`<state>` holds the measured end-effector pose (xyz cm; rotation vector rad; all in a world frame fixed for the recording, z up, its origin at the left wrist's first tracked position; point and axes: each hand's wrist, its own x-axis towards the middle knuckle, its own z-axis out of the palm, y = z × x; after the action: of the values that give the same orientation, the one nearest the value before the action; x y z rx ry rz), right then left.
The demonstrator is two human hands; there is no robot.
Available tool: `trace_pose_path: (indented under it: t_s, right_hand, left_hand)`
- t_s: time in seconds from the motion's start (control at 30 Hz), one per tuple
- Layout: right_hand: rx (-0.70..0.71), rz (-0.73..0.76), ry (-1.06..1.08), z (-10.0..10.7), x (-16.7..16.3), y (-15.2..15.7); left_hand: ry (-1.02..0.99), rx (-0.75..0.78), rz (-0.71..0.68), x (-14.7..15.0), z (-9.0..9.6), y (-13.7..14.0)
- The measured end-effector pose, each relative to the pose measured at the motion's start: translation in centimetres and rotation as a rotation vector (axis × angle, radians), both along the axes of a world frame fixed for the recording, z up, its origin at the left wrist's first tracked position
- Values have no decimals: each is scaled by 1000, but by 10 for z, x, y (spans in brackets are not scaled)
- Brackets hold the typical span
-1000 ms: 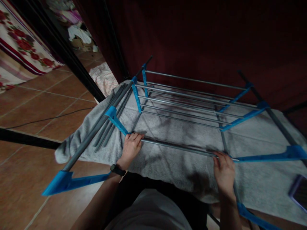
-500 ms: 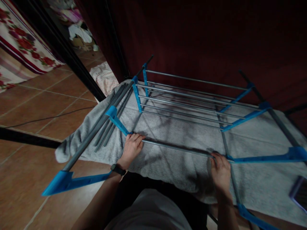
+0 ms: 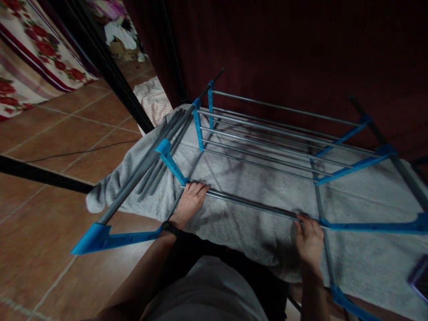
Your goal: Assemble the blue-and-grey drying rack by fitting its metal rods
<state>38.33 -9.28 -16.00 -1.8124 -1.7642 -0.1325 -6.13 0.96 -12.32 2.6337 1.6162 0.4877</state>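
A frame of grey metal tubes and blue plastic brackets (image 3: pixel 174 162), like a rack, lies on a grey blanket (image 3: pixel 244 240). Across its near part runs a thin metal rod (image 3: pixel 250 205), which looks doubled along its length. My left hand (image 3: pixel 192 198) closes its fingers over the rod's left end, beside a blue bracket. At the right end, my right hand (image 3: pixel 309 236) grips the same rod near another blue bracket (image 3: pixel 374 226). Several rods (image 3: pixel 267 141) span the far brackets. My fingers hide both rod ends.
Several loose grey tubes (image 3: pixel 157 171) lie on the blanket at left. A dark phone-like object (image 3: pixel 419 278) rests at the right edge. Black metal posts (image 3: pixel 113 76) stand at left, over a tiled floor (image 3: pixel 36 187). A dark red curtain (image 3: pixel 284 49) hangs behind.
The view has shifted slightly, so the rack sits a little farther right. Both hands stay on the rod, which now shows as a clearer double line.
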Motion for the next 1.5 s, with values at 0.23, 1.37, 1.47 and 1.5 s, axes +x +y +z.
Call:
trace_pose_path:
  t_s: [0.23, 1.37, 1.47, 1.5]
  right_hand:
    - [-40, 16, 1, 1, 5, 1]
    - [-11, 25, 30, -8, 11, 5]
    - [-9, 44, 36, -6, 12, 6]
    - [-9, 49, 38, -5, 12, 6]
  left_hand:
    - [51, 26, 0, -1, -4, -2]
    - [192, 122, 11, 5, -12, -5]
    - [144, 150, -14, 3, -15, -5]
    - [122, 157, -18, 3, -16, -5]
